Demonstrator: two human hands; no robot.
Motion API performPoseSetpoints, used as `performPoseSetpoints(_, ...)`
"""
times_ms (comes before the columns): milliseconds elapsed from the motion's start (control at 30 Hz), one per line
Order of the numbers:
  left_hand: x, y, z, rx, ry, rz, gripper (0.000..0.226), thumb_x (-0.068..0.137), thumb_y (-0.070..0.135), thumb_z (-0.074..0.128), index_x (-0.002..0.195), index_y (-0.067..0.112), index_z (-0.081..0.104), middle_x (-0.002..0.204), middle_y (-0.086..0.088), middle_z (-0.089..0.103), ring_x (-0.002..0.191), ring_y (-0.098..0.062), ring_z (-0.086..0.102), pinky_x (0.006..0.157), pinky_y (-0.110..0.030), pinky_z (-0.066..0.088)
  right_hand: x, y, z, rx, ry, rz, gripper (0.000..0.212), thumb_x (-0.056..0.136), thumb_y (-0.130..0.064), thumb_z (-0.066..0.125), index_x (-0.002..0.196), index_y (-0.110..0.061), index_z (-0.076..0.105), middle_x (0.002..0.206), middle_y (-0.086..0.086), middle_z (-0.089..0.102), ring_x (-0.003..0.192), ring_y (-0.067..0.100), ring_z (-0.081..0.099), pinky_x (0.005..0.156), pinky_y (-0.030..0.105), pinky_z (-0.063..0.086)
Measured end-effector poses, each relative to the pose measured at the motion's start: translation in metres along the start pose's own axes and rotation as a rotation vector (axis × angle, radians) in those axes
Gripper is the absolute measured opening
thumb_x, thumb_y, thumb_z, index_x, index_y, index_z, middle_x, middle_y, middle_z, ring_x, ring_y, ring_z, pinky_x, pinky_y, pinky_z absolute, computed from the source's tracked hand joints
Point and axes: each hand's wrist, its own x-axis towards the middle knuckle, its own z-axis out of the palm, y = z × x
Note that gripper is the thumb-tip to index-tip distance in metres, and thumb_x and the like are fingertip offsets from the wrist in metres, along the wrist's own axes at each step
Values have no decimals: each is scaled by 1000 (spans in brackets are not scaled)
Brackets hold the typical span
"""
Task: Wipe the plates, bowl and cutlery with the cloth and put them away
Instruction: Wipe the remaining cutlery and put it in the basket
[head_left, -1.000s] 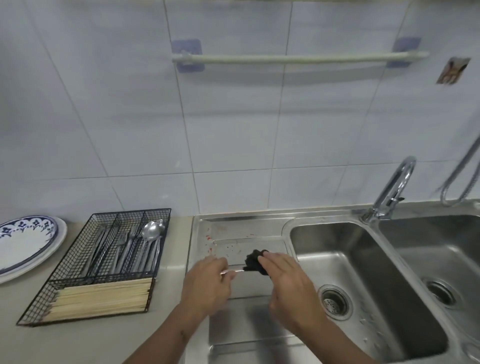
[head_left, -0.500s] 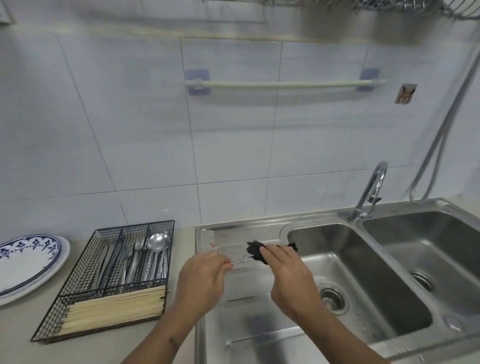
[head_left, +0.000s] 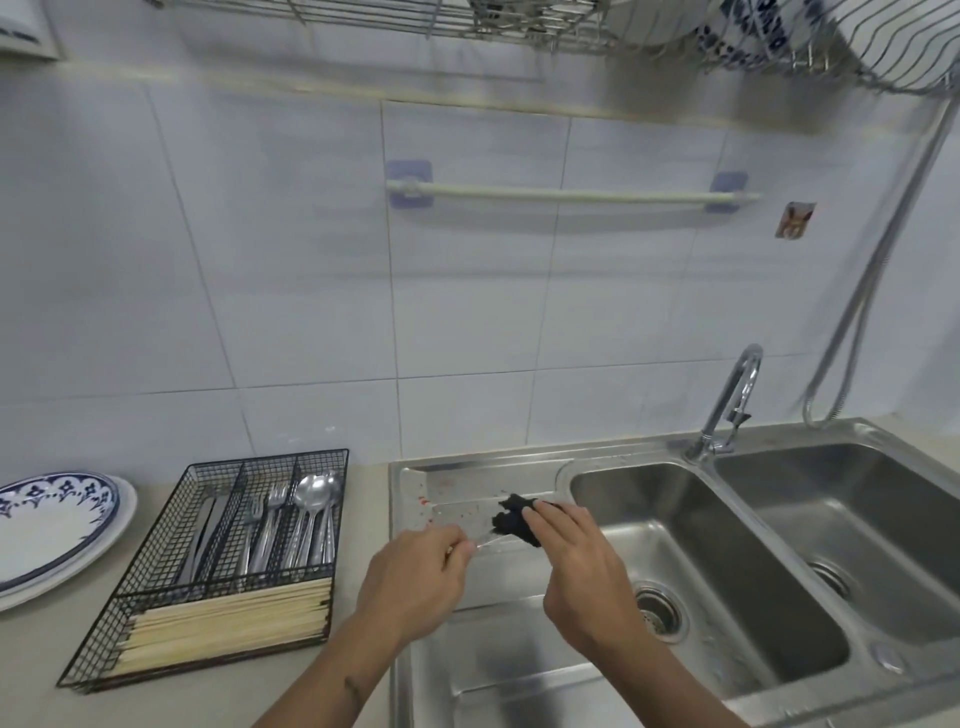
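My left hand (head_left: 415, 571) pinches the end of a thin metal piece of cutlery (head_left: 483, 542) over the sink's draining board. My right hand (head_left: 576, 566) grips a black cloth (head_left: 511, 519) wrapped round the other end of it; which kind of cutlery it is stays hidden. A black wire cutlery tray (head_left: 208, 566) on the counter to the left holds forks, spoons and chopsticks. Two stacked plates (head_left: 57, 530), the upper with a blue pattern, sit at the far left. Blue-patterned dishes (head_left: 753, 31) stand in the wall rack at top right.
A steel double sink (head_left: 727, 571) fills the right, with a tap (head_left: 732, 400) and a spray hose (head_left: 872, 270) behind it. A towel rail (head_left: 571, 195) is fixed to the tiled wall. A wire dish rack (head_left: 519, 23) hangs overhead.
The view has tilted up, bringing the overhead rack into sight. Both hands stay over the draining board, the cloth shifting slightly along the cutlery.
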Motion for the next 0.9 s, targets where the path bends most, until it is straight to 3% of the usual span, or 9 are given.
performPoseSetpoints(67, -2, -1, -1, -51, -50, -45, 25, 103, 42, 44, 99, 34, 67, 74, 12, 64, 69, -2, 57, 63, -24, 43, 2, -4, -4, -1, -5, -15, 71, 56, 14, 60, 123, -10, 63, 122, 0, 63, 116, 23, 54, 95, 36, 50)
performPoseSetpoints(167, 0, 0, -4, -203, -113, -87, 23, 103, 35, 48, 100, 31, 71, 85, 9, 70, 75, -5, 62, 77, -31, 54, 2, -16, -2, -39, -31, -151, 72, 57, 11, 61, 126, -11, 61, 127, 1, 62, 121, 25, 53, 103, 39, 45)
performPoseSetpoints(300, -4, 6, -8, -286, -213, -157, 25, 105, 31, 46, 98, 25, 69, 76, 3, 67, 58, -2, 62, 60, -20, 47, 5, -5, -3, -36, -42, -63, 75, 50, 11, 67, 121, -13, 64, 119, -3, 65, 114, 22, 56, 96, 37, 51)
performPoseSetpoints(433, -5, 7, -1, -398, -254, -193, 25, 104, 22, 47, 91, 20, 69, 68, 2, 72, 68, -6, 69, 71, -20, 47, 6, -1, -9, -39, -58, -68, 75, 49, 9, 68, 120, -13, 64, 119, -3, 65, 114, 21, 57, 99, 31, 48)
performPoseSetpoints(533, -1, 6, 5, -482, -259, -199, 24, 103, 19, 48, 97, 20, 71, 61, 10, 65, 56, -1, 57, 64, -22, 45, 3, -1, -8, -56, -109, -150, 80, 48, 8, 70, 123, -18, 63, 125, -6, 63, 118, 19, 57, 100, 25, 41)
performPoseSetpoints(667, -7, 1, 17, -478, -262, -166, 20, 101, 38, 51, 107, 47, 67, 101, 22, 69, 96, 3, 61, 88, -27, 47, 10, 22, -13, 49, -52, 102, 71, 61, 13, 60, 124, -20, 60, 122, -7, 62, 114, 20, 57, 86, 30, 53)
performPoseSetpoints(700, -9, 2, 19, -480, -250, -170, 19, 102, 38, 50, 106, 44, 68, 101, 21, 70, 97, 2, 62, 88, -27, 47, 14, 25, -16, 61, -27, 149, 69, 66, 12, 55, 126, -22, 58, 123, -9, 61, 114, 18, 54, 86, 27, 49)
performPoseSetpoints(800, -10, 6, 20, -668, -204, -277, 20, 104, 18, 46, 103, 19, 65, 75, 0, 69, 68, -14, 66, 67, -29, 52, 23, 25, -27, 142, 20, 194, 69, 71, 9, 43, 125, -31, 56, 114, -20, 60, 105, 8, 52, 83, 22, 45)
performPoseSetpoints(900, 0, 8, 18, -903, -83, -454, 17, 100, 3, 49, 96, 3, 65, 92, -14, 70, 84, -26, 72, 77, -36, 60, 23, 15, -31, 310, 40, 228, 69, 70, 10, 41, 120, -34, 60, 105, -21, 62, 96, 4, 56, 83, 20, 46)
